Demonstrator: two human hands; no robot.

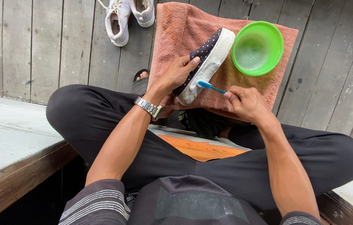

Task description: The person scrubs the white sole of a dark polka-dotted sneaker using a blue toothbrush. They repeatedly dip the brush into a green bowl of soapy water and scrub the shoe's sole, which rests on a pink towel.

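While the left hand grips a dotted dark shoe tilted sole-up on the terry towel middle, right hand pinches a blue toothbrush, bristles touching the ribbed white sole. Round green plastic bowl at the towel's far right corner.

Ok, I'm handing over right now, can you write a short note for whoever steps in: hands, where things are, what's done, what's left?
Left hand: grips the dark dotted shoe, tilted on its side, white sole facing right.
Right hand: holds a blue toothbrush, bristles against the sole's lower end.
Shoe rests on a pinkish-brown towel spread on the wooden deck. Green bowl of cloudy liquid sits on the towel, right of the shoe.
A pair of white sneakers stands on the deck beyond the towel, untouched.
Done: cannot tell how much of the sole is scrubbed.
Left: likely the rest of the sole.
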